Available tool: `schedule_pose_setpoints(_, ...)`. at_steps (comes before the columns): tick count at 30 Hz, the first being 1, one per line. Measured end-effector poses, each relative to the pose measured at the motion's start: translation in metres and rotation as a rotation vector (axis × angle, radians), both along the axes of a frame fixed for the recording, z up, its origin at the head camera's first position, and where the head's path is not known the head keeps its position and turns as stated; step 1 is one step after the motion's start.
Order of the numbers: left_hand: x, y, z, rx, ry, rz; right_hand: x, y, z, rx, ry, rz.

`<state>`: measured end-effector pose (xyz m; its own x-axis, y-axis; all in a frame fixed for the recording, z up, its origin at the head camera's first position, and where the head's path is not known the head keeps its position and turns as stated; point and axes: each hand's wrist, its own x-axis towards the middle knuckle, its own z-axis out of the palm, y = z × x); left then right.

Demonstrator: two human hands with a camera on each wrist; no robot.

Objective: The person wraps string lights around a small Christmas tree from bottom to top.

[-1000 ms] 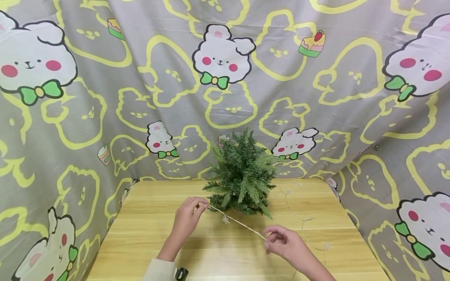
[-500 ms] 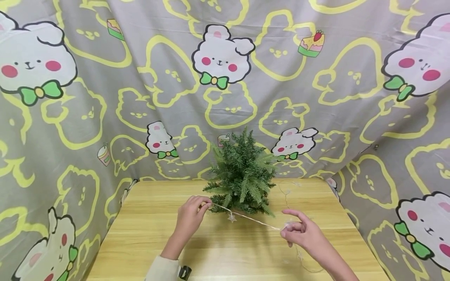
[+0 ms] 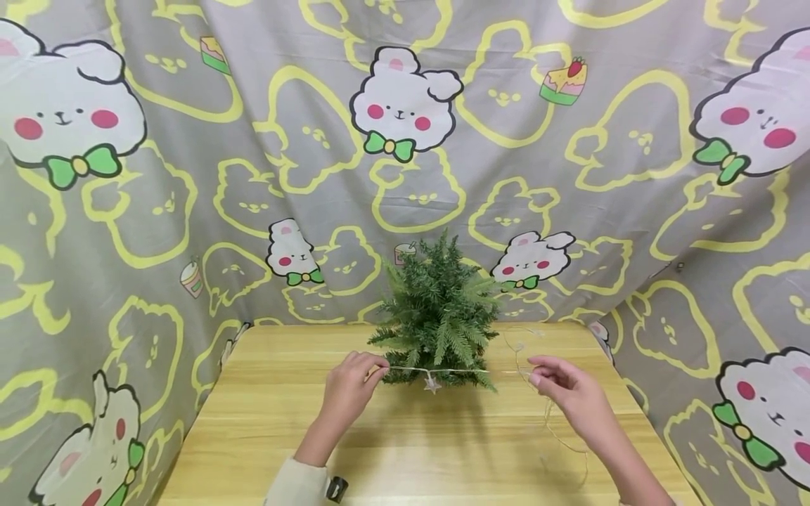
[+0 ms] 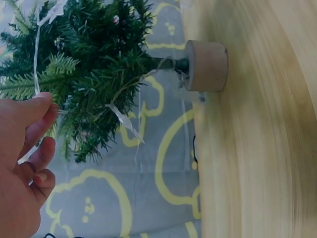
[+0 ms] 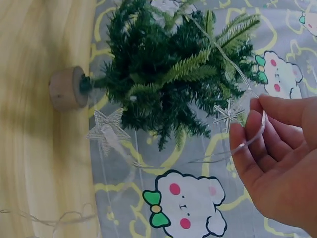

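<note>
A small artificial Christmas tree (image 3: 443,316) stands toward the back of the table on a round wooden base (image 4: 210,67). My left hand (image 3: 348,386) pinches a thin string of lights between thumb and fingertips at the tree's left side. My right hand (image 3: 576,393) pinches the same string right of the tree. Between them the string runs nearly level across the lower branches, a clear star (image 3: 432,384) hanging from it. In the left wrist view, wire loops about the trunk just above the base. A larger star (image 5: 106,131) and a snowflake (image 5: 228,114) show near my right hand.
More string (image 3: 585,464) trails over the wooden table (image 3: 285,436) on the right, with small clear ornaments at the back right. A grey curtain (image 3: 316,176) with rabbit prints encloses the table behind and at both sides.
My right hand has moved right and away from the body, bringing the slanted string level across the tree's front. The left hand has shifted slightly right, still pinching its end of the span.
</note>
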<state>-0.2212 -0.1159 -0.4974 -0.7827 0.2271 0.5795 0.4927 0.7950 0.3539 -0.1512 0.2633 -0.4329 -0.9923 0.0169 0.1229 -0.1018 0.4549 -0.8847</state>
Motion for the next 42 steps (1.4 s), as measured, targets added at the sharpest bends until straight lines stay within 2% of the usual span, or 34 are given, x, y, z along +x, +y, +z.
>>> schedule_pose_setpoints(9, -0.002, 0.013, 0.003, -0.108, 0.036, -0.024, -0.03, 0.01, -0.008, -0.047, -0.008, -0.108)
schedule_pose_setpoints(14, -0.005, 0.019, 0.002, -0.153, 0.104, -0.05, -0.042, 0.013, -0.016, -0.053, -0.024, -0.145)
schedule_pose_setpoints(17, -0.006, 0.02, -0.001, -0.174, 0.132, -0.059, -0.045, 0.014, -0.022, -0.043, -0.032, -0.136)
schedule_pose_setpoints(21, -0.005, 0.021, -0.001, -0.205, 0.117, -0.045, -0.044, 0.012, -0.029, -0.046, -0.044, -0.094)
schedule_pose_setpoints(24, -0.001, 0.024, 0.003, -0.195, 0.093, -0.031, -0.042, 0.007, -0.034, -0.043, -0.069, -0.053)
schedule_pose_setpoints(28, 0.01, 0.033, 0.011, -0.145, 0.079, -0.023, -0.039, 0.001, -0.042, -0.027, -0.116, -0.019)
schedule_pose_setpoints(33, 0.027, 0.058, 0.018, -0.063, 0.095, -0.035, -0.037, -0.006, -0.049, -0.032, -0.165, 0.0)
schedule_pose_setpoints(38, 0.039, 0.099, 0.028, 0.017, 0.099, -0.146, -0.033, -0.009, -0.05, -0.043, -0.192, -0.004)
schedule_pose_setpoints(42, 0.043, 0.132, 0.035, -0.015, 0.139, -0.206, -0.03, -0.01, -0.048, -0.043, -0.192, -0.008)
